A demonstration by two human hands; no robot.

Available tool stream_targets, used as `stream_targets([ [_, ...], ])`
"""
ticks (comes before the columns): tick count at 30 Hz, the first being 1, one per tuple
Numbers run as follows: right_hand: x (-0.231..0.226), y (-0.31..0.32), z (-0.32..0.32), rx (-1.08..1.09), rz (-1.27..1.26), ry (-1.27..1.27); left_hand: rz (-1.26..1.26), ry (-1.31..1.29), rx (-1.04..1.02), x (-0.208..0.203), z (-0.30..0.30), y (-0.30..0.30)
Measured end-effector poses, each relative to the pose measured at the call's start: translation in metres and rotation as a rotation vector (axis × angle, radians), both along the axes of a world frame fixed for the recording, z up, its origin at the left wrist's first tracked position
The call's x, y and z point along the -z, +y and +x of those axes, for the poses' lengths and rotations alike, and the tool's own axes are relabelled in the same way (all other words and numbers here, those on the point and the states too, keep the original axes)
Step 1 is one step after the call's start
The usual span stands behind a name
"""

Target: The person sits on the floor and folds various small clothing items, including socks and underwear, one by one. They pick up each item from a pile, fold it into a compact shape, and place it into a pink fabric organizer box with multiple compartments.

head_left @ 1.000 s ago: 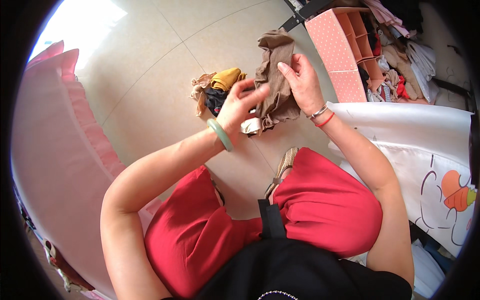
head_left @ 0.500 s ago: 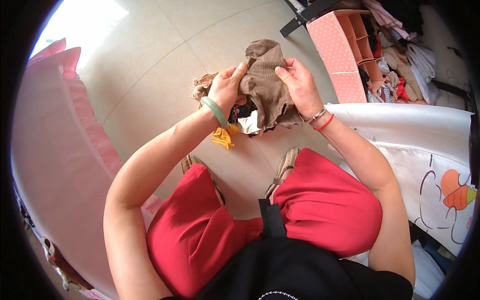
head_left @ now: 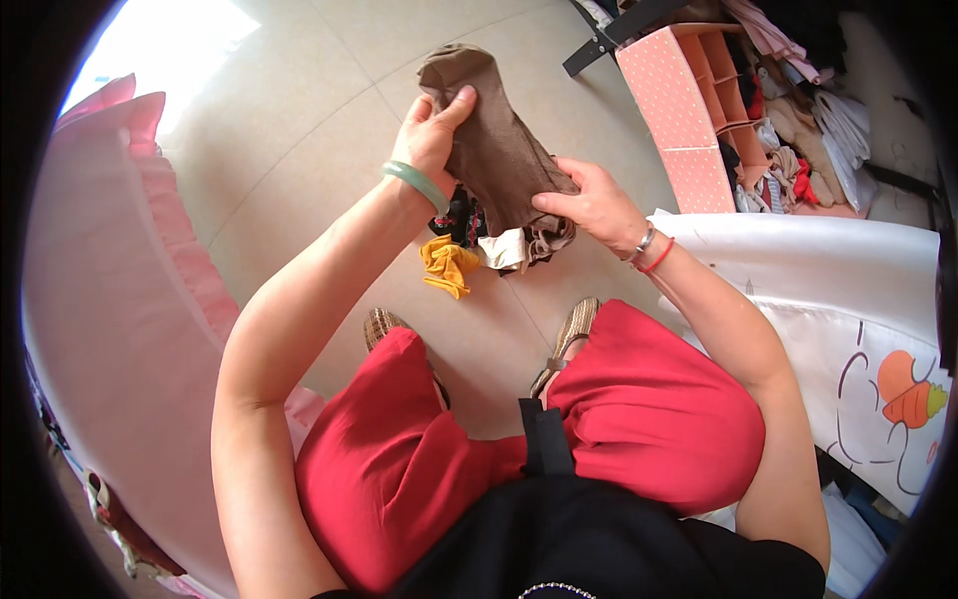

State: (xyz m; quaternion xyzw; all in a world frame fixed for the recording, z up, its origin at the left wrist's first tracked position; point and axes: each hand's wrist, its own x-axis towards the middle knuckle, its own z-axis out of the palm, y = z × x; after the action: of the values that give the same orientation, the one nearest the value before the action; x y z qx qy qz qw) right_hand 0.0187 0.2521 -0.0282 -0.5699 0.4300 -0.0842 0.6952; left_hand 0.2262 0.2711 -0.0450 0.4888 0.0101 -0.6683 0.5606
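A brown knit sock is stretched out above the floor between my hands. My left hand grips its upper part near the opening, thumb on top. The lower right end is pinched by my right hand, with the thumb lying across the cloth. Beneath it lies a small pile of clothing: a crumpled yellow piece, a white piece and a dark patterned piece. The sock and my left hand cover part of this pile.
A pink dotted organiser box with dividers stands at the upper right, with a heap of clothes beside it. White fabric with a carrot print borders my right side. Pink ruffled fabric runs along the left. My feet rest on the tiled floor.
The brown sock has been turned and drawn out lengthwise. My left hand has moved up and left, and my right hand slightly down. More of the pile shows beneath.
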Motion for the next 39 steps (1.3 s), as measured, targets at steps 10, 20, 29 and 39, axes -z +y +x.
stream_targets([
  [10, -0.001, -0.014, -0.004, 0.122, -0.072, -0.169, -0.204, -0.053, -0.004, -0.001, 0.002, 0.0],
  [20, -0.047, -0.045, 0.022, 0.199, -0.811, 0.034, -0.316, -0.108, 0.218, -0.022, -0.033, 0.017],
  [29, -0.047, -0.063, 0.005, 0.377, -0.463, -0.099, -0.132, -0.142, 0.099, 0.008, -0.026, 0.031],
  [39, -0.039, -0.054, 0.007, 0.427, -0.307, -0.146, -0.138, 0.012, 0.107, -0.019, -0.029, 0.024],
])
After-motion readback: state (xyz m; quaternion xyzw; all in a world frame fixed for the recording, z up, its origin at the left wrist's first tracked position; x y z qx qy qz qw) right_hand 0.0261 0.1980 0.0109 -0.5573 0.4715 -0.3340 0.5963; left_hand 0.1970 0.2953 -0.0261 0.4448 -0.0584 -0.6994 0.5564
